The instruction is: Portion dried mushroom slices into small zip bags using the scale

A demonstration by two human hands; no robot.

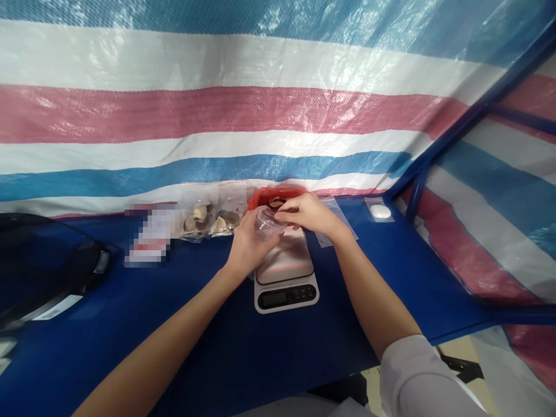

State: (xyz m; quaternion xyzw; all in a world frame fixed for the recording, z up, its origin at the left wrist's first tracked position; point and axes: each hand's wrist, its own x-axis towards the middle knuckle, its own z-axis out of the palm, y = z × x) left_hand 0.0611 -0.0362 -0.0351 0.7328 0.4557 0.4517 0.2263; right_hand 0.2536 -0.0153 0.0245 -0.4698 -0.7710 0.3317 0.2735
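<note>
Over a white digital scale [284, 272], both hands are on a clear plastic bag [268, 222]. My left hand [251, 242] is wrapped round the bag's left side and underside. The fingers of my right hand [306, 211] are pinched together at the bag's right edge. Whether anything lies inside this bag I cannot tell. Just behind the hands stands an open red plastic bag [257, 197] with brownish dried pieces [277, 202] in it, partly hidden by my right hand.
Two clear bags of dried pieces [198, 220] [226, 222] lie left of the hands. Flat clear bags [333, 220] and a white oval object [380, 211] are to the right. A blurred-out paper [152, 234] and a dark curved object [47, 272] sit left on the blue table [208, 347].
</note>
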